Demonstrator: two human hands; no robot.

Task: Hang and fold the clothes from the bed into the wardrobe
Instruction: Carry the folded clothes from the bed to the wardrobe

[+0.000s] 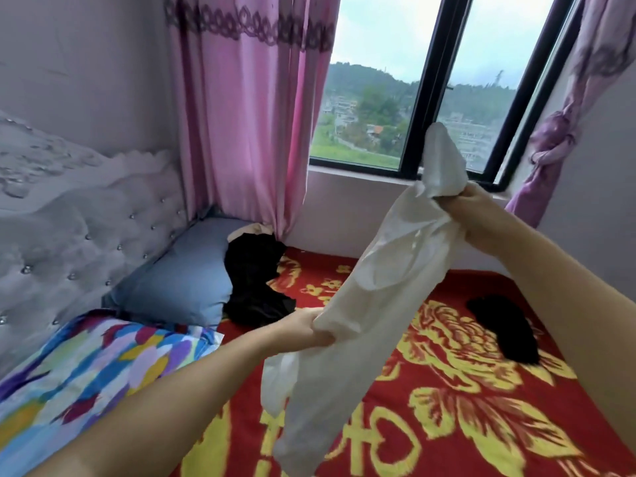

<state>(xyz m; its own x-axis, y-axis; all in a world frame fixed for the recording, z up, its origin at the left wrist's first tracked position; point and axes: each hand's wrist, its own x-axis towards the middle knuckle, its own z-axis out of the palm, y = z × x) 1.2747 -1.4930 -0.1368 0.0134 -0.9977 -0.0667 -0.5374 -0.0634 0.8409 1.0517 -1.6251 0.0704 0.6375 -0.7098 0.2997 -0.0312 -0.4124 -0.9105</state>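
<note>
Clearly soft and light, the white garment (364, 290) hangs bunched above the bed (430, 390), left hand (309, 327) and right hand (464, 215) each clenching it near an end.

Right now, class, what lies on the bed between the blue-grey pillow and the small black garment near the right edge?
Head view: a crumpled black garment beside the pillow, then red-and-gold blanket, crossed by the held white garment.

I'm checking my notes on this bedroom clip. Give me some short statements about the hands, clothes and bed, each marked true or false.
1. Both the left hand and right hand grip the cream-white cloth garment. True.
2. The garment lies flat on the red-and-gold blanket. False: it is held up above it.
3. A crumpled black garment lies beside the plain blue pillow. True.
4. The pink curtain covers the whole window. False: it hangs at the side, glass exposed.
</note>
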